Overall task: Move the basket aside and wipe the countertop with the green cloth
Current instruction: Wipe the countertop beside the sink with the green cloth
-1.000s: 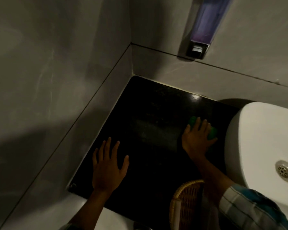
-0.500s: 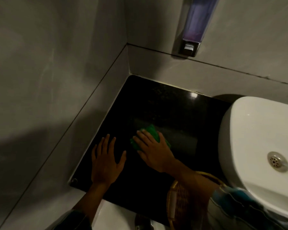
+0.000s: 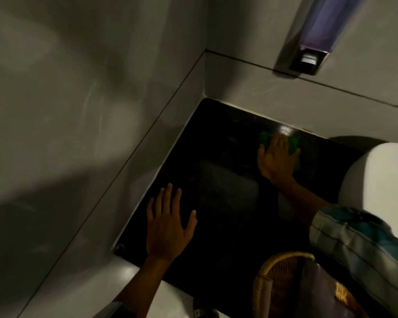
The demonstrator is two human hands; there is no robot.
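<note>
Head view, only one. Dim light, fine detail is soft.

Black countertop (image 3: 228, 180) fills the centre of the frame, boxed in by grey walls at left and top. White sink (image 3: 381, 175) at the right edge, just beside the counter.

Right hand (image 3: 276, 158) is upper right of centre, near the back wall. Palm down, fingers spread and flat, pressing the green cloth (image 3: 294, 148) onto the counter. Cloth is mostly under the hand; green edges show past the fingertips at top left and along the right side of the hand. Pressing it, not pinching; no curl in the fingers that I can see. Bright glare spot on the counter just above the cloth.

Left hand (image 3: 168, 223) is lower left of centre, open, fingers splayed, flat on the counter near its left edge. Holds nothing.

Plaid sleeve (image 3: 359, 244) on the right arm crosses the lower right.

Woven basket (image 3: 285, 285) sits at the bottom right of the frame, at the counter's near edge, partly cut off. Something pale purple lies in it; can't tell what.

Wall-mounted dispenser (image 3: 317, 33) at top right, purple body, dark base.
</note>
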